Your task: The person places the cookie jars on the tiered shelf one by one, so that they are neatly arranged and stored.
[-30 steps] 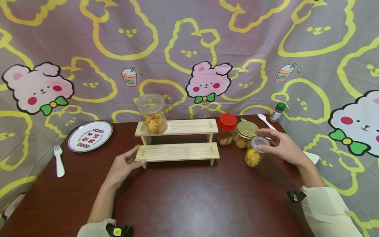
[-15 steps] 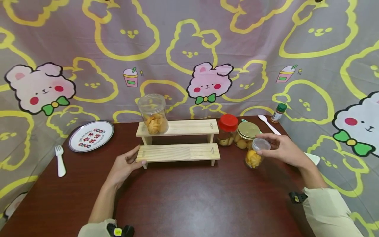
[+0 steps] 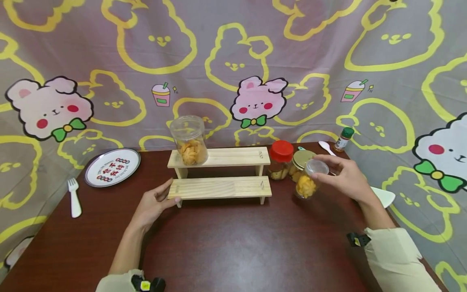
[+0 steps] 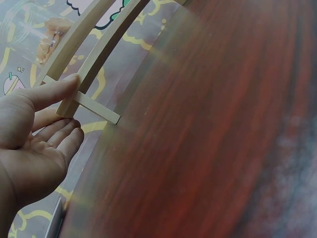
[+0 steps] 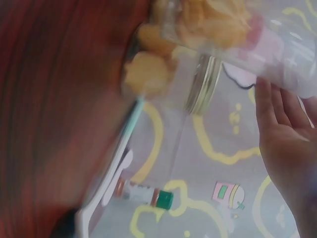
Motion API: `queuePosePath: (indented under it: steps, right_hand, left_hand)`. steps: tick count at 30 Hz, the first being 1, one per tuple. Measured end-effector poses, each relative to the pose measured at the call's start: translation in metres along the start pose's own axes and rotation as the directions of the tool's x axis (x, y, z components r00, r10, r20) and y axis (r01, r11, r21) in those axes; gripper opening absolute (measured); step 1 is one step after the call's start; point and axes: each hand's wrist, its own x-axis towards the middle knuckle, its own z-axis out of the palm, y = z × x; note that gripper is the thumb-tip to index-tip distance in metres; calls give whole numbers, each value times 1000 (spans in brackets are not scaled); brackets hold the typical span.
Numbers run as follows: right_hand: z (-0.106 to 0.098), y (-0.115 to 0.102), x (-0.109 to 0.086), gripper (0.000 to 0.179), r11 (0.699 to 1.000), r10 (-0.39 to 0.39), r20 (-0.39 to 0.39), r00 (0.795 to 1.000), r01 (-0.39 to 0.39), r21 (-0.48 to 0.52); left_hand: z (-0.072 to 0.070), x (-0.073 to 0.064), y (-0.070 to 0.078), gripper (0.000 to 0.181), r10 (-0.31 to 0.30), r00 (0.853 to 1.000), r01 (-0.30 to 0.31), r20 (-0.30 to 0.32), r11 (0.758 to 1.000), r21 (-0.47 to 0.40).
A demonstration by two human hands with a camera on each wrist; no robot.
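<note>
My left hand pinches the left end of the lower step of a two-tier wooden shelf. In the left wrist view the thumb lies on the step's edge, with fingers behind it. On the upper tier stands a big clear jar of golden snacks. With its fingers and thumb around the lid, my right hand grips a smaller clear jar of similar snacks, tilted and seemingly just off the table. Beyond it are a gold-lidded jar and a red-lidded jar.
A white plate and a white fork lie at the left of the dark table. Back right are a white spoon and a green-capped bottle. Something white lies partly behind the right arm.
The right hand has shifted slightly left and up with the small jar, which now overlaps more of the gold-lidded jar. The left hand and shelf have stayed put.
</note>
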Motion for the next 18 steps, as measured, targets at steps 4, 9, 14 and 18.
queuePosePath:
  steps: [4,9,14,18]
  right_hand:
    - [6,-10,6,45,998,3,-95,995,3,64]
    - [13,-22,16,45,995,-44,-160,986,58,82]
    - [20,-36,24,44,990,-87,-190,978,106,90]
    - [26,-42,31,42,975,-111,-218,970,148,164]
  left_hand:
    - [0,1,-1,82,-2,1000,2,-2,1000,3]
    - [0,1,-1,82,2,1000,-2,-1,1000,-2]
    - [0,0,3,81,5,1000,-5,3,1000,-8]
    - [0,-1,2,81,7,1000,-7,2,1000,-8]
